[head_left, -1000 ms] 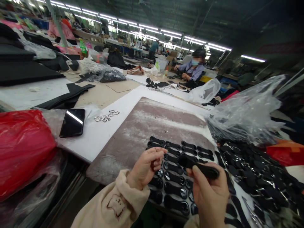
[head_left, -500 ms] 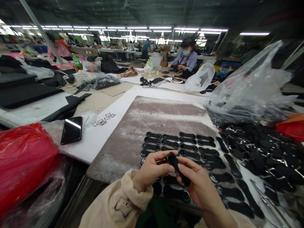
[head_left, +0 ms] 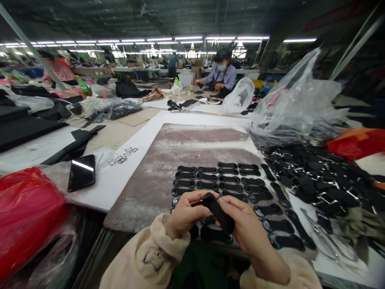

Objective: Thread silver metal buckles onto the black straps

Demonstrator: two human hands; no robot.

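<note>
Both hands hold one black dumbbell-shaped strap tab (head_left: 221, 216) in front of my body, over the near side of the board. My left hand (head_left: 184, 213) pinches its upper left end, where a thin piece of metal shows between the fingers. Along the tab's right edge, my right hand (head_left: 245, 222) grips with thumb and fingers. Beneath and behind the hands lie rows of similar black tabs (head_left: 207, 186), flat on a worn brown board (head_left: 144, 180). Some have glossy wet-looking ends. My hands hide part of the rows.
Several metal rectangular rings (head_left: 123, 156) and a phone (head_left: 82, 172) lie at left, near a red plastic bag (head_left: 30, 216). To the right are a heap of black straps with buckles (head_left: 313, 180), scissors (head_left: 327, 241) and a clear plastic bag (head_left: 294, 100). A co-worker (head_left: 222, 74) sits across.
The camera view has turned slightly right, so the scene sits further left. The tab has tilted in my hands and more of its broad face shows; both hands still grip it.
</note>
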